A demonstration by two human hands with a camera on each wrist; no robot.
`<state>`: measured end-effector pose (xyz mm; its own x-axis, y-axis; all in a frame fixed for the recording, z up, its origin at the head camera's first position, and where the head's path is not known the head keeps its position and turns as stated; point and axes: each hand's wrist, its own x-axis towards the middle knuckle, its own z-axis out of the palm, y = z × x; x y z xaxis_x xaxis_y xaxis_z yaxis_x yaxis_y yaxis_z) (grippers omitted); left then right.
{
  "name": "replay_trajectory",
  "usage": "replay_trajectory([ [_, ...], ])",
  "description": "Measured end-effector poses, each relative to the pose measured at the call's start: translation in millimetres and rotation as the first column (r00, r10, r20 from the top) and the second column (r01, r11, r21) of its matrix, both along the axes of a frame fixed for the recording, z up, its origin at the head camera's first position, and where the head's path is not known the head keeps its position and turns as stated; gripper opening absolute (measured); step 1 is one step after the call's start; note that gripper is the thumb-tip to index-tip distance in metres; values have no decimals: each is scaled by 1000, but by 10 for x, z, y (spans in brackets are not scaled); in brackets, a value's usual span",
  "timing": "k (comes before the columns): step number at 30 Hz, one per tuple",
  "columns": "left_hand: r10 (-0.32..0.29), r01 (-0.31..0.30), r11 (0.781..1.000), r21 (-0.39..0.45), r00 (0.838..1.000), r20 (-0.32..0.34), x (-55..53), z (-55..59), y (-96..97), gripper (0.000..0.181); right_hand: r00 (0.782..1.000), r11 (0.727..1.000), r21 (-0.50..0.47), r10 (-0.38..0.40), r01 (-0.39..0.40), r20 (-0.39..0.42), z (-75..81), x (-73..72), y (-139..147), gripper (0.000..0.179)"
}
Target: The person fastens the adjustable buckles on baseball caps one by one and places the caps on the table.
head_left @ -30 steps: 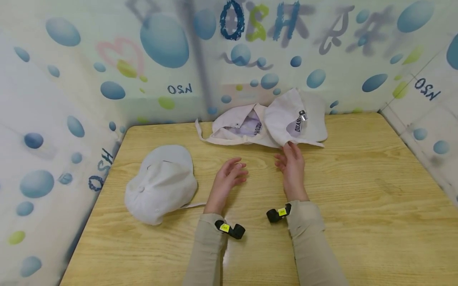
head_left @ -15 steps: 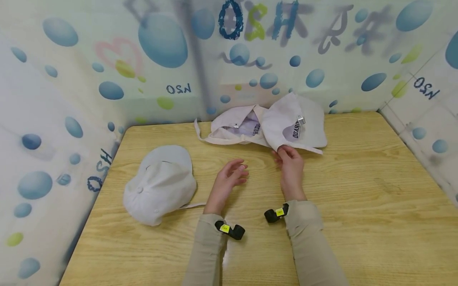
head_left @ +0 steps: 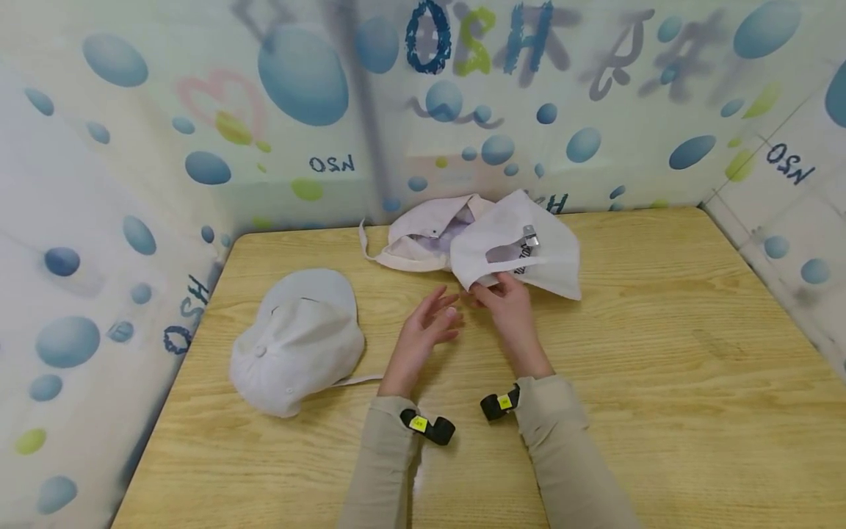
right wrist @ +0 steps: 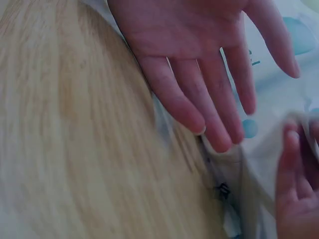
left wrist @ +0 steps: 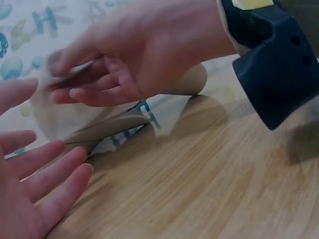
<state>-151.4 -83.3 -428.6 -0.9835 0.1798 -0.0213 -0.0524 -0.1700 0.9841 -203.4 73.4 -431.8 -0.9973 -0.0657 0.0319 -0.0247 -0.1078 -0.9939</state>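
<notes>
My right hand (head_left: 512,316) pinches the lower back edge of a white cap (head_left: 485,231), tilted up with its back opening, metal strap buckle and dark lettering inside in sight. To the left of it my left hand (head_left: 426,334) hovers over the table with fingers spread, holding nothing. In the left wrist view the right hand (left wrist: 134,55) grips the blurred cap, beyond the left hand's fingers (left wrist: 55,162). A second, pinkish-white cap (head_left: 423,228) lies behind, partly covered by the held one.
A light grey cap (head_left: 297,353) sits crown up at the left of the wooden table (head_left: 694,411), its strap reaching toward the left wrist. A patterned wall (head_left: 264,169) rises along the table's back edge.
My right hand has drawn the white cap leftward and toward me, turning it so that it covers more of the pinkish cap. The left hand has hardly moved.
</notes>
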Motion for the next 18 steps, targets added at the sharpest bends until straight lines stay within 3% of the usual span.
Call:
replay_trajectory([
  [3,12,-12,1000,17,1000,8,-3,9,4,63,993,988,103,118,-118,7,48,34,-35,36],
  [8,63,-63,998,17,998,-4,-67,-169,17,61,949,928,208,313,-311,21,92,88,-95,34],
  [10,92,-92,996,8,996,0,-89,-223,18,57,921,886,261,387,-383,38,90,96,-114,32],
  [14,137,-137,990,-26,990,25,-58,-145,0,48,859,779,375,500,-502,112,99,110,-113,31],
  [16,150,-149,988,-41,989,16,-44,-115,-11,44,839,735,423,526,-530,139,162,128,-83,33],
  [18,153,-153,986,-66,988,4,-42,-107,-13,40,838,719,452,528,-528,139,240,138,-26,33],
])
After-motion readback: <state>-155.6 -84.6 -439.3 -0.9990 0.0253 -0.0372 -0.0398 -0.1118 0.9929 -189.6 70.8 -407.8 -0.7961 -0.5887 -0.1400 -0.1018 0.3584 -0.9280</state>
